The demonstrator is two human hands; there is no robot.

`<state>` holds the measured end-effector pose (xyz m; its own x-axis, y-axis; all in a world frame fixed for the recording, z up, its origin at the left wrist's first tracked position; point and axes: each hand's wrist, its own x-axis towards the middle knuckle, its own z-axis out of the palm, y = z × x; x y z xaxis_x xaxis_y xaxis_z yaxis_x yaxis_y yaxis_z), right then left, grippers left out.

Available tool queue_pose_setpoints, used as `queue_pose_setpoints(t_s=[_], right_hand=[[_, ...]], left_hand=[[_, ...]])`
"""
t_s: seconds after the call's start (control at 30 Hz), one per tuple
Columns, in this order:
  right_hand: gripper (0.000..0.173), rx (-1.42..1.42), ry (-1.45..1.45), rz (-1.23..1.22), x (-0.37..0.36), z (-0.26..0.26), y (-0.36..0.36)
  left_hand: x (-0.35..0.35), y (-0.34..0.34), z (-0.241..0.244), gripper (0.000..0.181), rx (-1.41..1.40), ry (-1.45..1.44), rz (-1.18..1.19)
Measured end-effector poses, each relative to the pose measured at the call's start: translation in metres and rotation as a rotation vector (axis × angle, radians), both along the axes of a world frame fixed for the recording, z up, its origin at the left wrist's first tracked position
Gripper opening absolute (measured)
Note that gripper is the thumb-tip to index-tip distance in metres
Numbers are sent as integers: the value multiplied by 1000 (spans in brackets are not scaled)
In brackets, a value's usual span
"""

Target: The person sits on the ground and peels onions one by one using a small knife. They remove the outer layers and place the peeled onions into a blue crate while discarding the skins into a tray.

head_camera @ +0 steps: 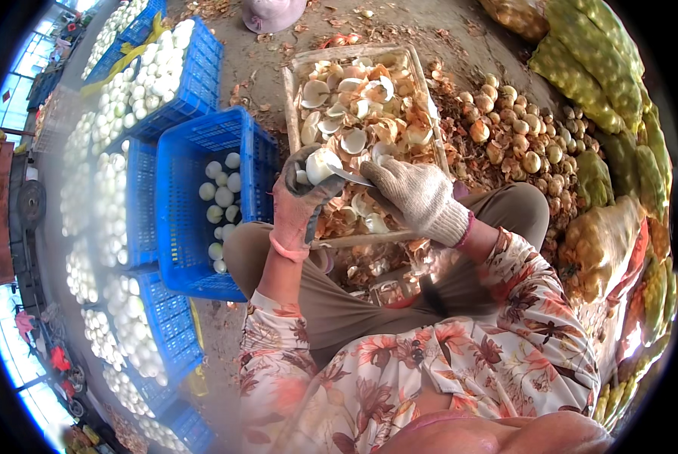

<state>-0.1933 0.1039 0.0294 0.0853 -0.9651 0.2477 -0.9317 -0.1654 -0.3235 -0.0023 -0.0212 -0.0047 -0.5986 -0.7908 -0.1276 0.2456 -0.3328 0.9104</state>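
My left hand [299, 198], in a pink glove with dark grey palm and fingers, holds a white peeled onion [322, 165]. In my right hand [415, 196], which wears a pale knitted glove, is a small knife [350, 176], its blade touching the onion's right side. Both hands are above the near part of a shallow wooden-rimmed tray [291, 108] heaped with onion skins [353, 140]. Left of the tray stands a blue plastic crate [171, 227] with several peeled onions [224, 197] on its bottom. The knife's handle is hidden in the right glove.
Blue crates full of peeled onions [160, 68] line the left. Unpeeled onions [520, 127] lie heaped at the right among loose skins, beside filled yellow-green mesh sacks [594, 62]. A pale pink hat [273, 14] lies on the floor beyond the tray. My bent knees flank the tray's near end.
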Motion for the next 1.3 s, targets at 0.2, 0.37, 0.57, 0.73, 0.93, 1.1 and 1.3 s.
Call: queue_pose_setpoints(t_s=[0.2,0.37,0.57,0.73,0.93,1.1,1.3], right_hand=[[35,63,-337,-85,3,-5,-3],[31,105,-713,-129,-8,-18,-7],[29,124,-40,-79,10,4,-2],[31,47,-132,-129,3,-9,-4],[24,197,-38,-118,9,0,-4],[21,43,-426,-84,7,-20,4],[31,408,-1034,-106,1,7,4]], left_hand=[[-10,11,4,65,39,-85,-63],[-10,7,1,52,125,155,36],[-6,6,-16,47,146,188,92],[-10,8,-14,48,158,106,148],[-11,8,-5,52,107,7,182],[-12,5,-1,53,112,-58,139],[-5,-1,-24,46,24,80,37]])
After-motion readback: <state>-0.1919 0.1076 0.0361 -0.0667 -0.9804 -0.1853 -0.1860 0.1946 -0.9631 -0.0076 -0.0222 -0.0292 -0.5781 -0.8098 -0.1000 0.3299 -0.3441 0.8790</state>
